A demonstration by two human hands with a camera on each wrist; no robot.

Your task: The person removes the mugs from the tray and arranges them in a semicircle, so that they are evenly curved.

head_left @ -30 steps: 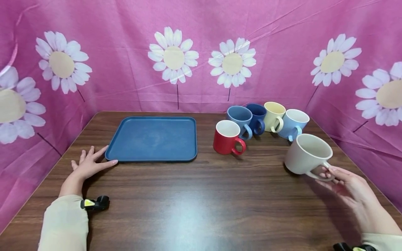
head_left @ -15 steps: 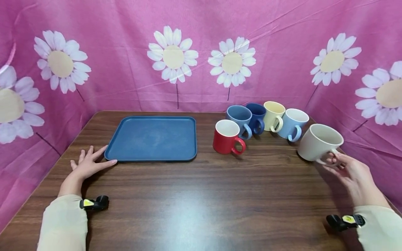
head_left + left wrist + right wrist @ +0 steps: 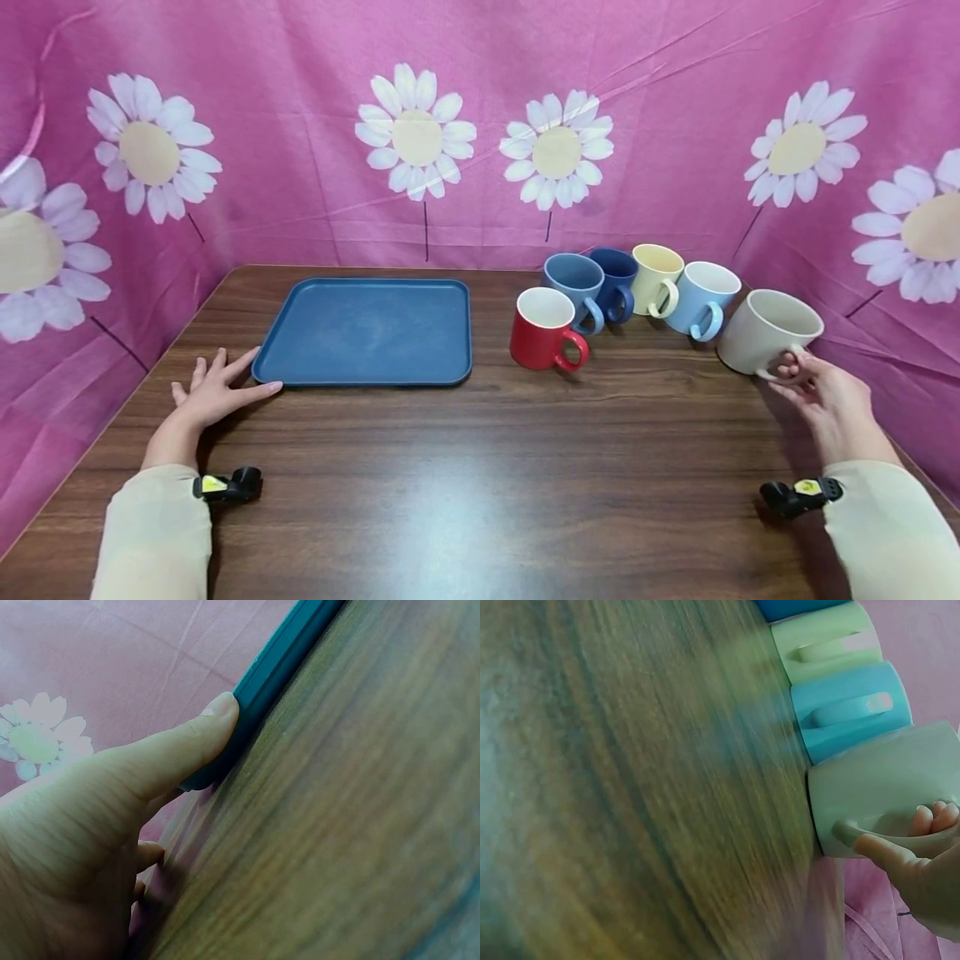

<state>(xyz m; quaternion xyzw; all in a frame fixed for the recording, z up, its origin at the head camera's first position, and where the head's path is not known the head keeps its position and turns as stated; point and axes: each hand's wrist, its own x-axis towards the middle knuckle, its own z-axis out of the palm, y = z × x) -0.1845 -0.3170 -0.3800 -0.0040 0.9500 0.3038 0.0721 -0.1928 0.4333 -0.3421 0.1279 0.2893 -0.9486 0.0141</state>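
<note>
The cream mug [image 3: 767,332] has travelled away from the near right of the table, out to the far right, and now it sits down at the end of the row, just beside the light blue mug [image 3: 698,298]. The right hand [image 3: 821,398] has gone with it, fingers [image 3: 930,819] hooked through the handle and thumb pinching from outside, so the grip is closed on that handle. The mug stands upright, mouth up, its handle pointing near and right toward the wrist; nothing shows inside it from the head view.

Near left, the left hand [image 3: 212,392] hasn't budged: fingers spread flat on the wooden table [image 3: 480,467], thumb tip pressed against the near left corner of the blue tray [image 3: 366,332]. The wrist view confirms it, thumb [image 3: 187,746] touching the tray's rim. The tray lies flat, long side running left to right, with nothing on it.

Moving farther in, the red mug [image 3: 542,328] stands alone in front, white inside, handle turned near and right. Behind it the row runs along the far right: a mid-blue mug [image 3: 573,282], a dark blue mug [image 3: 617,277], a pale yellow mug [image 3: 655,278], then the light blue one, all upright with handles toward the near side. Beyond them hangs the pink daisy-print cloth [image 3: 480,125]
</note>
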